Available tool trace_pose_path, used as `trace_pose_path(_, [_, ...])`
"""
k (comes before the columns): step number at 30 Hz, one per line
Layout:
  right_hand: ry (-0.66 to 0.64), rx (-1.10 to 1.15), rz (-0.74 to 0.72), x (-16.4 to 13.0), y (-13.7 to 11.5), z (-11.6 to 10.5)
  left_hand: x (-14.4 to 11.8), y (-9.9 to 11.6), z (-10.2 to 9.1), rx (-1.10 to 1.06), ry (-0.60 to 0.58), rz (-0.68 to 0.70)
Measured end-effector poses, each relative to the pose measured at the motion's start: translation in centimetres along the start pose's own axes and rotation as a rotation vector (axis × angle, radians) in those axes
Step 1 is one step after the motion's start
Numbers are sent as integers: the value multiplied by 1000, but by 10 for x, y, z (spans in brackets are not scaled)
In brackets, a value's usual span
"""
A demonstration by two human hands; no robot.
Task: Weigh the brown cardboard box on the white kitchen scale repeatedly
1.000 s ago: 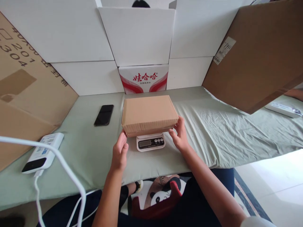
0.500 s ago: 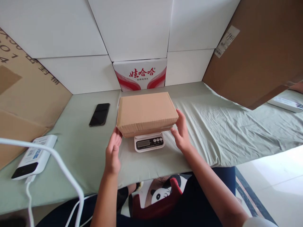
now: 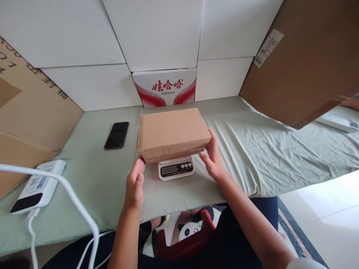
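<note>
A closed brown cardboard box (image 3: 173, 129) is between my two hands, over a small white kitchen scale (image 3: 176, 169). The box hides the scale's plate, so I cannot tell whether it rests there or is held just above. My left hand (image 3: 135, 184) has its fingers against the box's near left corner, partly hidden under it. At the near right corner, my right hand (image 3: 212, 157) grips the side with fingers behind and thumb in front. The scale's display and buttons face me; no digits can be made out.
A black phone (image 3: 116, 135) lies to the left. Farther left is a white device (image 3: 39, 186) with a white cable (image 3: 75, 200). At the back stands a white-and-red carton (image 3: 165, 87). Large cardboard panels (image 3: 305, 63) flank the cloth-covered table (image 3: 235, 149).
Both hands stay at the box's corners, and the box has barely moved. The whole view has shifted very slightly.
</note>
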State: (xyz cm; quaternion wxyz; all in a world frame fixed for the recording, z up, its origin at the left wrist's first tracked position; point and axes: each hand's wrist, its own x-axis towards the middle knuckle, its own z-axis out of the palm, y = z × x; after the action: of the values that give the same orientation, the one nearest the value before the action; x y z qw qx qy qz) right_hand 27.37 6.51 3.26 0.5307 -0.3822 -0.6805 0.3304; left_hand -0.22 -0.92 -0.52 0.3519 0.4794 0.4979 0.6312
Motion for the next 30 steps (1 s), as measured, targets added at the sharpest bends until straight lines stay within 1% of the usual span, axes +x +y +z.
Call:
trace_pose_path(6, [4,-4,-23,0,1,-1,1,1,0,-3,6,22])
trace_pose_path(11, [-5,30,-22,-2,0,3,0,1,2,-21,18,45])
trace_pose_path(13, [-21,55,-21,-2,-7,3,0,8,4,-31,31,67])
trace_pose_path(15, [-29,68,-31,3,-18,1,3,21,7,-37,47,103])
trace_pose_path(17, [-13,65,-65,18,-28,-2,14,36,11,-45,54,151])
trace_pose_path(19, [24,53,-125,45,-31,-3,35,47,15,-59,44,189])
trace_pose_path(20, [35,37,-155,61,-27,-1,50,49,19,-64,34,199])
trace_pose_path(22, [78,20,-222,95,-10,6,86,43,26,-80,36,201])
trace_pose_path(24, [97,22,-247,123,17,18,123,26,33,-61,36,182])
trace_pose_path(26, [131,44,-189,140,47,30,151,3,39,-46,38,123])
trace_pose_path(27, [149,48,-156,144,61,36,160,-7,42,-46,35,99])
trace_pose_path(28, [170,54,-124,145,72,40,165,-17,43,-44,9,90])
trace_pose_path(30, [200,65,-101,143,88,44,168,-31,45,-58,-36,84])
